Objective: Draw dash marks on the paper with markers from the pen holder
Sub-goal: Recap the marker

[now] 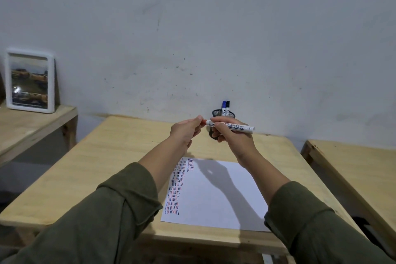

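Observation:
My right hand [232, 138] grips a white marker [235, 127] held level above the table. My left hand [186, 130] pinches the marker's red cap end [204, 121] between thumb and fingers. Behind the hands stands a black mesh pen holder [224, 113] with a blue-capped marker [224, 106] and a black-capped marker [227, 106] upright in it. Below the hands lies a white sheet of paper [218, 195] with columns of red, blue and black dashes [175, 191] down its left side.
The paper rests on a light wooden table [102, 167] set against a grey wall. A white-framed picture [30, 80] stands on a second table at the left. Another wooden table [360, 169] stands at the right.

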A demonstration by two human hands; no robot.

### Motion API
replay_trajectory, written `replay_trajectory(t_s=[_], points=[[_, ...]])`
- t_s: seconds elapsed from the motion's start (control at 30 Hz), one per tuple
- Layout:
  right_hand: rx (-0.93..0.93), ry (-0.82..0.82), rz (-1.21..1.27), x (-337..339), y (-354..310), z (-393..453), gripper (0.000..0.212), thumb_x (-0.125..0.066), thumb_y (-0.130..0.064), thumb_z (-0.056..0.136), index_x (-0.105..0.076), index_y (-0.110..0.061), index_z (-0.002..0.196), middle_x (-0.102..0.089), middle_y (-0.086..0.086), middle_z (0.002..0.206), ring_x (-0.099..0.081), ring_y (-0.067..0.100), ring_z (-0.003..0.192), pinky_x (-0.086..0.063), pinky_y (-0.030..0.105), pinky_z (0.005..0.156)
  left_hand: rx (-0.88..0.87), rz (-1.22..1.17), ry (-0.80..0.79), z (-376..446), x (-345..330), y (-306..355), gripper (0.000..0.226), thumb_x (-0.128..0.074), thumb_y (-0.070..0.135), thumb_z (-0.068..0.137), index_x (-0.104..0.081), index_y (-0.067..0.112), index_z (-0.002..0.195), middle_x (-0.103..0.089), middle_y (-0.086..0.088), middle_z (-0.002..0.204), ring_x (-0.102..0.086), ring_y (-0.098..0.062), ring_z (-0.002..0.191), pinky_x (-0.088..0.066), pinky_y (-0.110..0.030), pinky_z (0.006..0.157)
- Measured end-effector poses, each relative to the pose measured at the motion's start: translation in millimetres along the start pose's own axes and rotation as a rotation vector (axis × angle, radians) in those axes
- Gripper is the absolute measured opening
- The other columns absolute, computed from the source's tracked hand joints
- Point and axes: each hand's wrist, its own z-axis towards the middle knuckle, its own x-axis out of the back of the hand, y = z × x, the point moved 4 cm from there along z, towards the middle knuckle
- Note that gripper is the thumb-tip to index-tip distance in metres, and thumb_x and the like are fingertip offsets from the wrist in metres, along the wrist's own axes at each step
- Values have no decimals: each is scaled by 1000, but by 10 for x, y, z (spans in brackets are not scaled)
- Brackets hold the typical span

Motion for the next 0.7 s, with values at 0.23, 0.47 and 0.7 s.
replay_trajectory(t_s=[0.23,0.47,0.7], points=[[-7,36,20,-31,4,-45,17,-59,-12,88,-73,-20,91,-71,3,80,-63,13,68,-51,22,65,41,-124,-11,-50,-97,-7,13,-65,30,86,-61,24,75,-63,13,74,-53,2,72,-30,-21,61],[-187,15,441,-93,156,-62,18,-50,-6,93,-61,-2,108,-60,18,88,-61,15,65,-52,20,64,-51,-258,-10,-77,-122,-81,24,-62,17,89,-65,12,113,-63,7,82,-55,1,76,-40,-15,62],[-302,-355,481,18,108,-101,60,-68,-35,69,-59,-17,125,-69,6,112,-67,18,98,-53,28,78,-57,-187,47,135,-30,-19,12,-57,23,93,-64,24,84,-65,15,80,-56,3,73,-33,-19,65]])
